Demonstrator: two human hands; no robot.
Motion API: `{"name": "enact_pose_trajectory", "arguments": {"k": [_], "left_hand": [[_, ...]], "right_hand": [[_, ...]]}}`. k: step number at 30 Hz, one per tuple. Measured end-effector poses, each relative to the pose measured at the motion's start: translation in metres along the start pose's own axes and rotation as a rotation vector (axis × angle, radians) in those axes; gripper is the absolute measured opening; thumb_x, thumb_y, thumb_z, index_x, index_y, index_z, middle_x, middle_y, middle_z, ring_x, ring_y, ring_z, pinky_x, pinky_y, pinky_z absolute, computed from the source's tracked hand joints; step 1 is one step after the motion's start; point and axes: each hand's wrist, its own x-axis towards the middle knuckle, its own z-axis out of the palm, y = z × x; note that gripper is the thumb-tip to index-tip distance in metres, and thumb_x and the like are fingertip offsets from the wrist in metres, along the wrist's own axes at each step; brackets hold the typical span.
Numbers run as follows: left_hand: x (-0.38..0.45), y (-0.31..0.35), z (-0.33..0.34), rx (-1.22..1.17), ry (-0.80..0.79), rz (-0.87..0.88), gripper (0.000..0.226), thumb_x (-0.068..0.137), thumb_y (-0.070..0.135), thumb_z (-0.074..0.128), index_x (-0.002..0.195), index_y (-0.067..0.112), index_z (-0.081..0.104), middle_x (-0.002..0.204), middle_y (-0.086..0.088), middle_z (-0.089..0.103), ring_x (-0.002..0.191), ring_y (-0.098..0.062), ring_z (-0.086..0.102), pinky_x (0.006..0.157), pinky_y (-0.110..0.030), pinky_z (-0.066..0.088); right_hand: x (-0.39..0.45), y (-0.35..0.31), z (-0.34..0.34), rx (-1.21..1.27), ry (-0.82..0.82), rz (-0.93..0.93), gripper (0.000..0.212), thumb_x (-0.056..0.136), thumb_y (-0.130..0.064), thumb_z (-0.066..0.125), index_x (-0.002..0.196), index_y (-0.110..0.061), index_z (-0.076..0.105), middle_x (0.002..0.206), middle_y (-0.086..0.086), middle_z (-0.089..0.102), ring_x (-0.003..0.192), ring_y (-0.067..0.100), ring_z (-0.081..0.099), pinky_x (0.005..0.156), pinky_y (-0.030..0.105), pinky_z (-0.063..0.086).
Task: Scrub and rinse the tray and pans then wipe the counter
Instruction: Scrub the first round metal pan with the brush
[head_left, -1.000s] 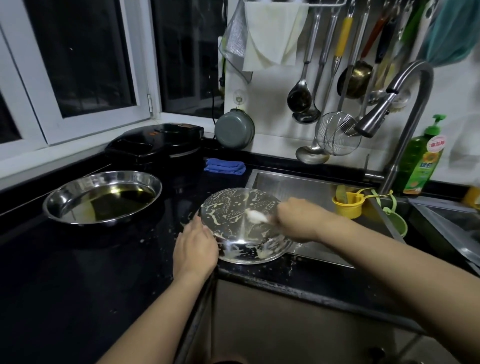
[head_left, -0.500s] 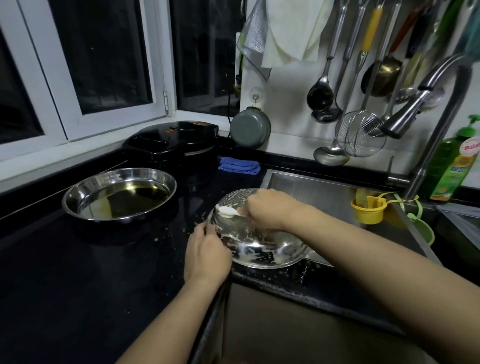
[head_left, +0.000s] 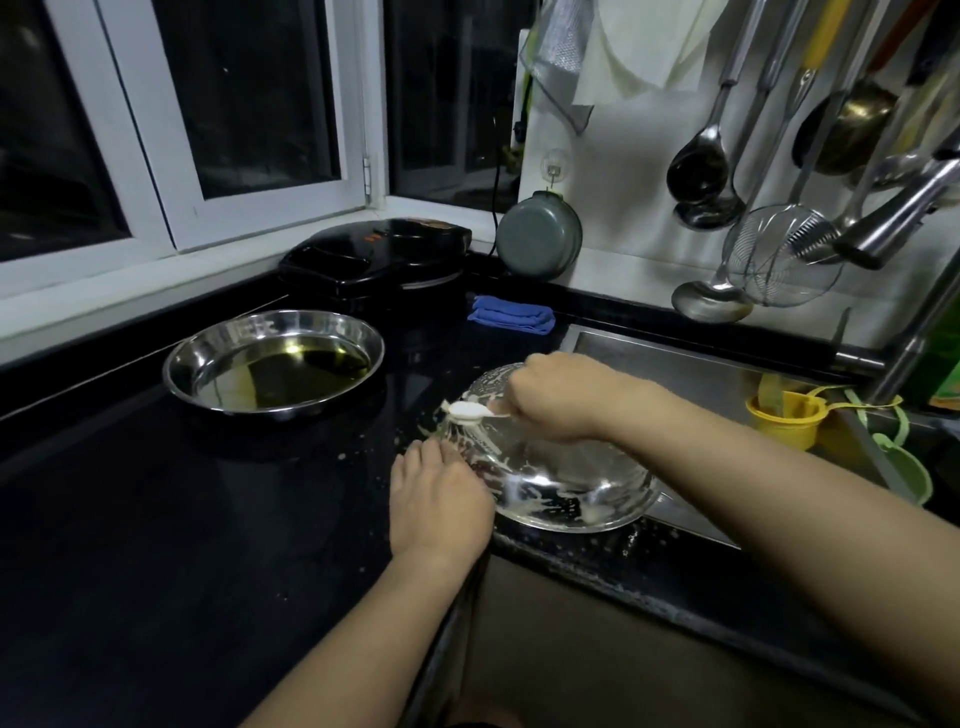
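Note:
A round steel pan (head_left: 566, 488), smeared with pale residue, sits tilted on the counter edge beside the sink. My left hand (head_left: 436, 499) grips its near left rim, fingers curled over the edge. My right hand (head_left: 556, 400) holds a small white scraper (head_left: 467, 410) whose tip presses on the pan's upper left rim. A second steel pan (head_left: 275, 364) with yellowish oil in it rests on the black counter (head_left: 156, 519) to the left.
A folded blue cloth (head_left: 511, 314) lies behind the pan. A black electric griddle (head_left: 374, 254) stands in the corner. The steel sink (head_left: 691, 369) holds a yellow cup (head_left: 784, 418). The faucet (head_left: 893, 218) and hanging ladles (head_left: 701, 171) are at the right.
My right hand has moved the white scraper from the pan's middle up to its upper left rim. My left hand has stayed on the near rim. The camera has come closer.

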Motion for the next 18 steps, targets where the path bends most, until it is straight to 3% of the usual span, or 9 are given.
{"name": "enact_pose_trajectory", "arguments": {"k": [2,4,8,13,18], "left_hand": [[0.000,0.000,0.000,-0.004,-0.005,-0.004,0.054,0.099,0.025,0.037,0.150,0.007,0.043,0.147,-0.005,0.045,0.141,-0.023,0.035,0.122,-0.038,0.023],[0.000,-0.001,0.001,-0.008,-0.009,-0.010,0.055,0.099,0.023,0.036,0.151,0.007,0.042,0.149,-0.005,0.044,0.142,-0.023,0.034,0.122,-0.039,0.022],[0.000,0.002,0.001,-0.011,-0.016,-0.014,0.054,0.100,0.022,0.035,0.151,0.006,0.041,0.150,-0.006,0.043,0.143,-0.024,0.033,0.124,-0.042,0.021],[0.000,0.003,0.001,-0.005,-0.009,-0.018,0.053,0.099,0.022,0.034,0.148,0.005,0.044,0.147,-0.007,0.046,0.142,-0.025,0.034,0.123,-0.043,0.023],[-0.001,0.002,0.001,-0.005,-0.020,-0.018,0.052,0.099,0.022,0.035,0.148,0.005,0.044,0.148,-0.007,0.046,0.142,-0.025,0.035,0.123,-0.043,0.023]], "right_hand": [[0.025,0.007,0.007,0.036,-0.015,0.072,0.020,0.096,-0.034,0.052,0.083,-0.021,0.060,0.071,-0.001,0.044,0.072,0.030,0.055,0.064,0.036,0.043],[0.032,0.026,0.014,0.070,-0.045,0.172,0.018,0.093,-0.034,0.055,0.094,-0.019,0.065,0.083,0.003,0.055,0.075,0.029,0.055,0.068,0.036,0.046],[0.002,0.085,0.026,0.105,-0.072,0.430,0.028,0.091,-0.034,0.058,0.111,-0.016,0.068,0.091,0.005,0.057,0.079,0.027,0.056,0.070,0.033,0.046],[-0.024,0.077,0.040,0.079,-0.124,0.170,0.029,0.098,-0.034,0.049,0.117,-0.029,0.071,0.102,0.006,0.070,0.091,0.027,0.062,0.079,0.040,0.054],[-0.031,0.091,0.039,0.091,-0.073,0.419,0.027,0.095,-0.032,0.051,0.108,-0.023,0.072,0.099,0.009,0.069,0.085,0.028,0.065,0.077,0.037,0.055]]}}
